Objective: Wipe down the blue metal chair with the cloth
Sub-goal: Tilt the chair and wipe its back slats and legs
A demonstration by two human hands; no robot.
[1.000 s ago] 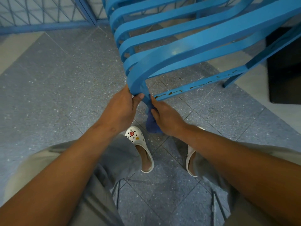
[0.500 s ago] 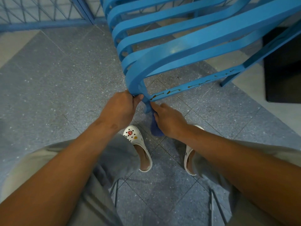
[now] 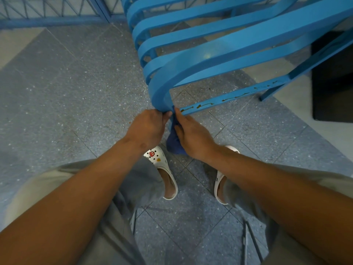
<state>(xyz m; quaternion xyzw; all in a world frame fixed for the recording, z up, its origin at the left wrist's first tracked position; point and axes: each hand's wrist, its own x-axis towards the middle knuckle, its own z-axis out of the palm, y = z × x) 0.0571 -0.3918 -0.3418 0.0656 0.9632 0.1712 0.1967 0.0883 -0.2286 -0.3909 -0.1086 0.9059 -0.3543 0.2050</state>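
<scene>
The blue metal chair (image 3: pixel 219 54) fills the upper right, its flat curved slats bending down to a near corner just above my hands. My left hand (image 3: pixel 147 129) grips the lower end of the nearest slat, thumb against the metal. My right hand (image 3: pixel 191 136) holds a dark blue cloth (image 3: pixel 172 144) wrapped round the chair's leg just below that corner; the cloth hangs down beneath my palm. A lower rail (image 3: pixel 238 96) with rusty chipped marks runs right from the corner.
Grey speckled floor tiles (image 3: pixel 66 92) spread to the left. My feet in white clogs (image 3: pixel 164 169) stand right below the hands. A blue metal grille (image 3: pixel 47 14) runs along the back left. A dark mat (image 3: pixel 334 73) lies at the right edge.
Both hands have slid slightly lower along the chair's corner, the right one carrying the cloth down the leg. The view has shifted a little.
</scene>
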